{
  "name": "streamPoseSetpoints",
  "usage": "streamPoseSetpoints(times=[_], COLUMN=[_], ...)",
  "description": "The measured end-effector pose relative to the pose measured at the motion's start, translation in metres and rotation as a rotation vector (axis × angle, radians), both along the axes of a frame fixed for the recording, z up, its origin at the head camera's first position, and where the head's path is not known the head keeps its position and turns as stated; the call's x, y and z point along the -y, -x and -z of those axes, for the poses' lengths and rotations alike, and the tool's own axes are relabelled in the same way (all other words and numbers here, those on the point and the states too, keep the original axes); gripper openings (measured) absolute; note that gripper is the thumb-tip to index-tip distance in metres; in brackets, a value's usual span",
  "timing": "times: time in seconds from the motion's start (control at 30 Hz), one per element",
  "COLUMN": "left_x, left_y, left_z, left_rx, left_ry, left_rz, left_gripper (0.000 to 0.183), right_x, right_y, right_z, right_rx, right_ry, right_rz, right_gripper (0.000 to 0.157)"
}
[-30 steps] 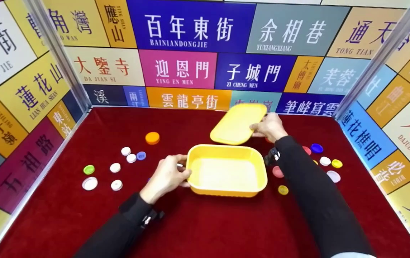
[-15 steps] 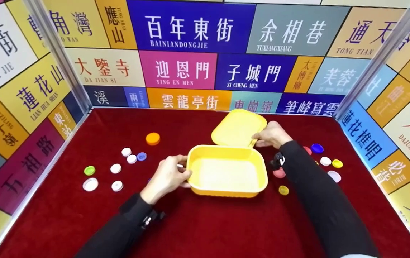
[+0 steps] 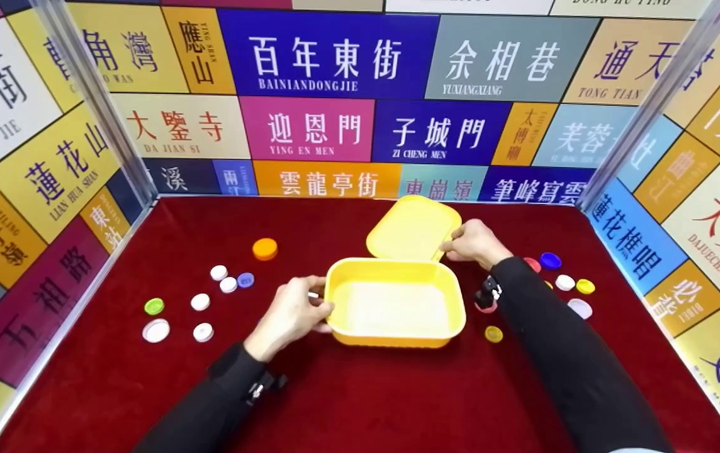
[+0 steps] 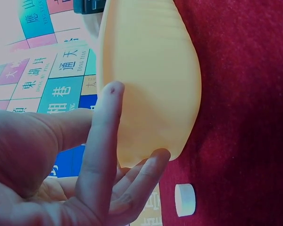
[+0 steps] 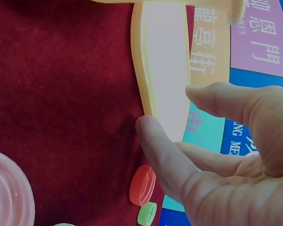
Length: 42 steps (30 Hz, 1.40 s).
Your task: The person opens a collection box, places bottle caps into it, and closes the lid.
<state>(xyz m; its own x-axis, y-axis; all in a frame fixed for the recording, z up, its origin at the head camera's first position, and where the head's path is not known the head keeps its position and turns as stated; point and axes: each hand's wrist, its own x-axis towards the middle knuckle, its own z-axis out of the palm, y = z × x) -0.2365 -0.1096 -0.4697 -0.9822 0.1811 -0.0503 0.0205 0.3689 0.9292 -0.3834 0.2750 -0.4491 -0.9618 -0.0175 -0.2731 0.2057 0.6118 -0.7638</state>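
Observation:
A yellow rectangular plastic box [image 3: 394, 341] stands on the dark red cloth, its top uncovered and nothing inside. My left hand [image 3: 291, 311] holds its left end; in the left wrist view fingertips lie against the outer wall of the box [image 4: 155, 84]. Just behind the box is its yellow lid [image 3: 413, 226], low over the cloth. My right hand [image 3: 473, 242] pinches the lid's right edge. Seen from the right wrist, thumb and finger sit on either side of the lid [image 5: 165, 56].
Several bottle caps lie to the left, including an orange cap [image 3: 265, 249] and a green cap [image 3: 154, 306]. More are scattered to the right, among them a blue cap [image 3: 550, 260] and a yellow cap [image 3: 493, 333]. A printed wall panel [image 3: 309, 129] closes off the back.
The right hand has brought the lid down from a raised, tilted position to low behind the box. The left hand keeps its hold on the box. The head view has shifted slightly.

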Motion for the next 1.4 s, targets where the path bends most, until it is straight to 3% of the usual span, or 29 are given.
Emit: streamPoseSetpoints(times=[0.17,0.37,0.6,0.8,0.97,1.17,1.4], left_x=[0.001,0.001,0.002,0.000,0.001,0.003,0.000], left_y=[0.001,0.000,0.000,-0.001,-0.001,-0.002,0.002], left_z=[0.000,0.002,0.001,0.001,0.001,0.002,0.001], left_rx=[-0.003,-0.008,-0.006,-0.002,-0.006,-0.006,-0.008], left_ry=[0.013,0.010,0.009,0.003,0.003,0.014,0.029], left_rz=[-0.008,-0.003,-0.008,-0.003,0.001,0.008,0.008], left_gripper=[0.051,0.052,0.051,0.052,0.051,0.051,0.052], right_x=[-0.004,-0.016,-0.037,-0.055,-0.064,-0.070,-0.080], right_y=[-0.002,-0.002,0.006,0.011,0.017,0.024,0.028], right_z=[-0.005,-0.014,-0.012,-0.001,0.011,0.020,0.024], right_rx=[-0.047,-0.160,-0.300,-0.355,-0.347,-0.254,-0.185], right_ry=[0.033,0.040,-0.183,-0.264,-0.363,-0.437,-0.493], right_rz=[0.002,0.039,0.014,-0.053,-0.156,-0.273,-0.294], right_gripper=[0.067,0.059,0.059,0.064,0.069,0.076,0.077])
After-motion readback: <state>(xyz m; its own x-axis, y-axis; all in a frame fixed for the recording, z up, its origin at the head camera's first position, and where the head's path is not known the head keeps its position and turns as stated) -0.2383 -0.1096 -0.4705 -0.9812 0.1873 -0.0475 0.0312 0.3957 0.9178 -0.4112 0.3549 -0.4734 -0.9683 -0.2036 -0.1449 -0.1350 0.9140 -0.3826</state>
